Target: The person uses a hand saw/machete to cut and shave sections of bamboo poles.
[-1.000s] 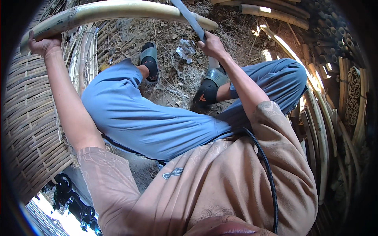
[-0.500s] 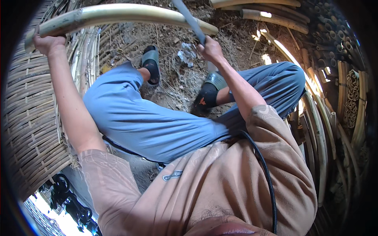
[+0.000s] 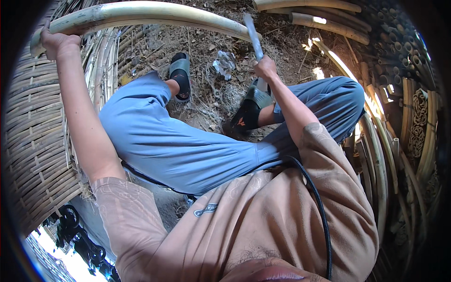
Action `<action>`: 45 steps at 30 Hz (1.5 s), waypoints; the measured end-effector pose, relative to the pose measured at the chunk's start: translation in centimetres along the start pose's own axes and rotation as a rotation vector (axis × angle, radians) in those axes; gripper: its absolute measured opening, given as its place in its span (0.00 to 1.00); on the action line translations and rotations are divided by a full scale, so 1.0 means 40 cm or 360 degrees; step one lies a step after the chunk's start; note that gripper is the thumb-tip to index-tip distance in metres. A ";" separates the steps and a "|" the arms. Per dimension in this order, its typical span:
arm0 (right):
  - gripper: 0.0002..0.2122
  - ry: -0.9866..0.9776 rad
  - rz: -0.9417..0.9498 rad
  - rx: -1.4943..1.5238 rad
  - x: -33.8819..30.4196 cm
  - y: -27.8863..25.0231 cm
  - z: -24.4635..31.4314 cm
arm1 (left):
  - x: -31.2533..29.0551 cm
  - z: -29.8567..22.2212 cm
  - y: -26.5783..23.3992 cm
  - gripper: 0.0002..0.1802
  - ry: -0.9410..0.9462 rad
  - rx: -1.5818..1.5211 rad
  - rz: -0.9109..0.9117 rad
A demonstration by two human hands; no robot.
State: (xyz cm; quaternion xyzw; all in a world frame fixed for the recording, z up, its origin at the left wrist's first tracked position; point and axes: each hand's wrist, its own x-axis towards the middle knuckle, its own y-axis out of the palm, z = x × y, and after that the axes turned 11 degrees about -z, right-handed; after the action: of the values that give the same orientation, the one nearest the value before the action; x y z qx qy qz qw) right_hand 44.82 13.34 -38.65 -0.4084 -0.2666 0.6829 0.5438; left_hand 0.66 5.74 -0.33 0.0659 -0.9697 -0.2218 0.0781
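Observation:
My left hand (image 3: 60, 43) is closed round the left end of a long, pale bamboo pole (image 3: 141, 13). The pole stretches across the top of the view and looks bowed by the lens. In my right hand (image 3: 265, 68) is a long-bladed knife (image 3: 252, 35), its grey blade pointing up and away from me. The blade crosses the pole's right end; whether it touches the pole I cannot tell. A pale stretch of handle shows below my fist.
Woven bamboo panelling (image 3: 40, 141) stands along the left. More cut bamboo poles (image 3: 329, 24) lie at the far right, and stacked bamboo tubes (image 3: 399, 47) stand beyond. On the littered ground, a crumpled clear plastic piece (image 3: 224, 65) lies between my sandalled feet.
My right hand has moved a little right and down, bringing the knife to the pole's right end. The pole's left part has shifted slightly up.

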 end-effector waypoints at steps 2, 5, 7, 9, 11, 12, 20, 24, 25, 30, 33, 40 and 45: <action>0.22 0.0045 -0.0045 -0.0011 0.002 0.016 -0.015 | -0.003 0.010 0.010 0.20 -0.0010 0.0004 -0.0017; 0.20 -0.0095 -0.0026 0.0051 -0.044 0.020 0.094 | 0.020 -0.010 -0.005 0.22 0.0206 0.0196 -0.0188; 0.19 -0.0074 0.0044 0.0145 -0.017 0.017 0.067 | 0.016 -0.018 -0.002 0.23 0.0156 0.0131 -0.0101; 0.21 -0.0238 -0.0080 0.0032 -0.008 -0.002 -0.005 | 0.012 -0.002 -0.008 0.24 0.0082 0.0085 -0.0103; 0.21 -0.0099 -0.0009 0.0004 0.016 -0.005 -0.027 | -0.009 0.000 -0.005 0.24 -0.0007 0.0065 -0.0094; 0.20 0.0068 0.0100 0.0051 0.029 0.003 -0.032 | -0.030 0.004 0.010 0.25 -0.0045 0.0018 -0.0091; 0.21 -0.0405 -0.0081 0.0155 -0.046 -0.004 0.116 | 0.024 0.007 -0.021 0.29 -0.0056 0.0089 -0.0276; 0.22 0.0091 0.0042 -0.0101 0.037 0.035 -0.028 | 0.009 0.029 -0.015 0.33 -0.0136 0.0051 -0.0223; 0.21 0.0003 0.0024 0.0016 0.015 0.036 -0.001 | 0.002 0.019 -0.019 0.37 -0.0170 0.0026 -0.0195; 0.20 -0.0358 -0.0053 0.0244 -0.089 0.011 0.173 | 0.130 0.016 -0.031 0.45 -0.0126 0.0107 -0.0244; 0.20 -0.0199 -0.0103 0.0083 -0.024 0.013 0.059 | 0.053 0.038 -0.025 0.50 -0.0189 0.0164 -0.0294; 0.18 -0.0242 -0.0120 0.0224 -0.069 0.051 0.122 | 0.058 0.014 -0.016 0.50 -0.0167 0.0154 -0.0308; 0.18 -0.0252 -0.0144 0.0114 -0.007 0.023 0.029 | 0.079 0.042 -0.017 0.48 -0.0239 0.0057 -0.0203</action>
State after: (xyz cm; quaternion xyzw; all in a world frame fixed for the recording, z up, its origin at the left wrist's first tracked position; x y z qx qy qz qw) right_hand 43.38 12.93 -38.71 -0.3209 -0.3023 0.6970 0.5655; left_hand -2.66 5.34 -1.73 0.1121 -0.9705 -0.2133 -0.0104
